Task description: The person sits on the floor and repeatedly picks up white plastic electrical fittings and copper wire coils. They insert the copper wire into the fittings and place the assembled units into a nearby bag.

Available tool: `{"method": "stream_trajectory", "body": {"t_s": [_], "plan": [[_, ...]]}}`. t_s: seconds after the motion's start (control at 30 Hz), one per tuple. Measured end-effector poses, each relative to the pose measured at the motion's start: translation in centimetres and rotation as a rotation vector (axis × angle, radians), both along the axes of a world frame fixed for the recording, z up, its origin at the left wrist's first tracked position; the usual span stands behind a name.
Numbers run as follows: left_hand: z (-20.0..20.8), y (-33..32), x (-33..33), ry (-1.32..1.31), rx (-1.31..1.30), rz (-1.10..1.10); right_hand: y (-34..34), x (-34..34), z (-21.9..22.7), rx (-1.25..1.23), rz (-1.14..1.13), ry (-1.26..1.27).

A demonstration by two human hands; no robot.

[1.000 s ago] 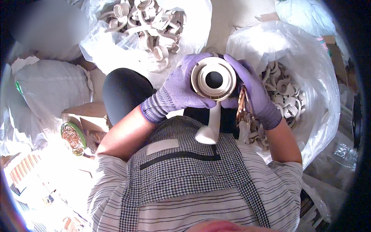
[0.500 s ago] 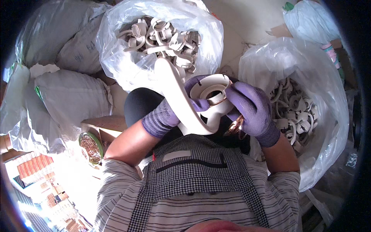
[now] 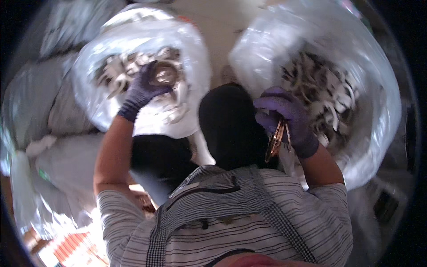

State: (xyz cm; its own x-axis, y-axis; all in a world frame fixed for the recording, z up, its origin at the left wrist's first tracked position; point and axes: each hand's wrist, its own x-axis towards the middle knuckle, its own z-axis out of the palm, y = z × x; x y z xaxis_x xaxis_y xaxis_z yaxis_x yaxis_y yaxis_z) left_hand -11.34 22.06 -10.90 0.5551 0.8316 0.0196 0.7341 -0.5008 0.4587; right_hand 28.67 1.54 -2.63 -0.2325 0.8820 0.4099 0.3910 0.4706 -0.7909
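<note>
My left hand point(image 3: 146, 86), in a purple knitted glove, reaches into the left plastic bag. Its fingers are closed on a ring-shaped off-white plastic part point(image 3: 164, 74), slightly blurred by motion, among many similar curved parts point(image 3: 118, 82). Beside the right bag, my right hand point(image 3: 287, 115), gloved alike, has its fingers curled around a bunch of thin copper-coloured metal rings point(image 3: 279, 139). The rings hang below the palm, towards my lap.
The clear left bag point(image 3: 193, 58) stands ahead of my knees point(image 3: 229, 120). A second clear bag point(image 3: 382, 129), also holding off-white parts point(image 3: 331, 95), stands at my right. Grey sacks point(image 3: 66, 155) are piled along the left side.
My left hand has moved from in front of me, forward and left into the left bag. The off-white part with the long curved handle is no longer between my hands. My right hand keeps the copper-coloured rings.
</note>
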Motion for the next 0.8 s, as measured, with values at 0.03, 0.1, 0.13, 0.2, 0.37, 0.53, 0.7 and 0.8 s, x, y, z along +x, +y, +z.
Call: {"method": "stream_trajectory", "body": {"t_s": [0.03, 0.1, 0.13, 0.2, 0.37, 0.53, 0.7, 0.8], "plan": [[-0.2, 1.7, 0.6, 0.129, 0.056, -0.062, -1.5, 1.3, -0.9, -0.065, -0.078, -0.006], [-1.6, 4.7, 1.5, 0.368, 0.080, -0.143, -4.6, 3.7, -3.1, -0.182, -0.213, 0.008], [-2.5, 5.7, 2.3, 0.462, 0.156, -0.136, -5.9, 5.5, -4.9, -0.198, -0.234, 0.009], [-5.6, 8.1, 2.3, 0.611, 0.344, -0.102, -8.8, 9.2, -10.0, -0.399, -0.416, 0.166], [-9.7, 10.3, 3.7, 0.784, 0.444, 0.216, -11.7, 17.3, -18.3, -0.432, -0.835, -0.341], [-10.1, 8.2, 4.7, 0.730, 0.254, 0.274, -5.4, 20.7, -23.9, -0.648, -0.842, -0.502], [-7.2, 4.7, 2.4, 0.416, 0.017, 0.063, -2.0, 22.6, -30.9, -0.988, -0.854, -0.724], [-4.4, 1.9, 1.1, 0.337, -0.105, 0.048, -3.0, 22.6, -31.3, -1.007, -0.823, -0.701]]}}
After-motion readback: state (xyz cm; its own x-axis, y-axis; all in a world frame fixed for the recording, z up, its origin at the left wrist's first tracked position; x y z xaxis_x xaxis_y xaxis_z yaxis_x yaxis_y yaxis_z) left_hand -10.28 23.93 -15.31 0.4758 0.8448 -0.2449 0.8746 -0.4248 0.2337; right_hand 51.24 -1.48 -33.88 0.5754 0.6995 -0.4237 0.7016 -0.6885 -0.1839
